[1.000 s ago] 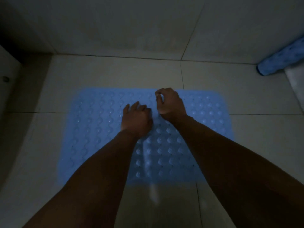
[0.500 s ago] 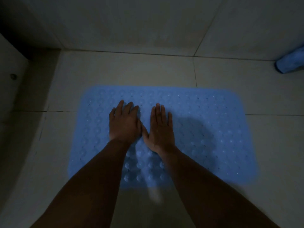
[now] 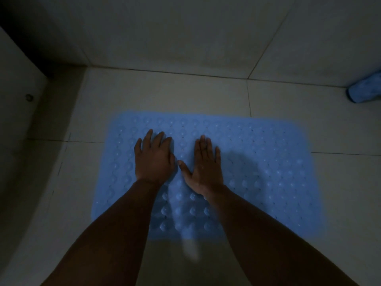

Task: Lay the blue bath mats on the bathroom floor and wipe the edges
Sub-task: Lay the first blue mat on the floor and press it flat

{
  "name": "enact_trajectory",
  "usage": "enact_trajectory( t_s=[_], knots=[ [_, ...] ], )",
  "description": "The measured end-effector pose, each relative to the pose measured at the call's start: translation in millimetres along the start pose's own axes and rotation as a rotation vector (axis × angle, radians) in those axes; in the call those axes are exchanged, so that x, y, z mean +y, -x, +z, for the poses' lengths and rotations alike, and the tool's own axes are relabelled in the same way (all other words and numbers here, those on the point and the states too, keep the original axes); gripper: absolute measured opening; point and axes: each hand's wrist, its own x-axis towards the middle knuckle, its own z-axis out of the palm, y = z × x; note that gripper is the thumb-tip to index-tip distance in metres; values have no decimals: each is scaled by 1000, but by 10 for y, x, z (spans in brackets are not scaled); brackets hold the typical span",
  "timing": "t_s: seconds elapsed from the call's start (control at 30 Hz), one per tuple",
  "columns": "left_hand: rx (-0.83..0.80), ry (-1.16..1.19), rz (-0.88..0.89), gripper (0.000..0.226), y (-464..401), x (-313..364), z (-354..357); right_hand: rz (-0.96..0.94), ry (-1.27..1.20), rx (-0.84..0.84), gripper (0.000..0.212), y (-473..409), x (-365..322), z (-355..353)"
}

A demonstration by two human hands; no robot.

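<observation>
A blue bath mat [image 3: 268,162] with rows of round bumps lies flat on the pale tiled floor [image 3: 165,96] in dim light. My left hand [image 3: 153,157] presses palm down on the mat's left-centre part, fingers straight and close together. My right hand [image 3: 203,164] lies flat beside it, fingers straight, thumb stretched toward the left hand. A small gap separates the two hands. My forearms cover part of the mat's near edge.
A rolled blue mat or cloth [image 3: 365,89] lies at the far right by the wall [image 3: 185,34]. A raised white ledge [image 3: 18,89] with a small round fitting [image 3: 29,97] runs along the left. Bare tiles surround the mat.
My right hand was curled near the mat's far edge and now lies flat beside the left. Both hands have since spread slightly apart. The view shifted left, pushing the rolled blue item to the frame's edge.
</observation>
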Motion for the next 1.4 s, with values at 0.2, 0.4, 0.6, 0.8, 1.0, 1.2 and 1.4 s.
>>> enact_trajectory(
  t_s=[0.2, 0.4, 0.6, 0.8, 1.0, 1.2, 1.4],
  knots=[
    [-40, 23, 32, 58, 123, 134, 0, 56, -217, -170, 69, -268, -21, -494],
    [-185, -20, 163, 66, 39, 416, 262, 52, -349, 124, 35, -444, 148, -768],
    [-130, -87, 184, 99, 88, 419, 595, -48, -395, 283, 30, -592, 304, -531],
    [-88, -50, 179, 93, 109, 434, 599, -74, -458, 379, 19, -716, 282, -469],
    [-109, -59, 195, 97, 88, 425, 574, -141, -458, 402, 23, -819, 291, -505],
    [-294, -12, 171, 106, 42, 446, 493, -108, -425, 348, 28, -820, 343, -758],
    [-268, 250, 19, 67, -208, 186, -203, -25, -382, 65, 29, -660, -85, -1141]
  ],
)
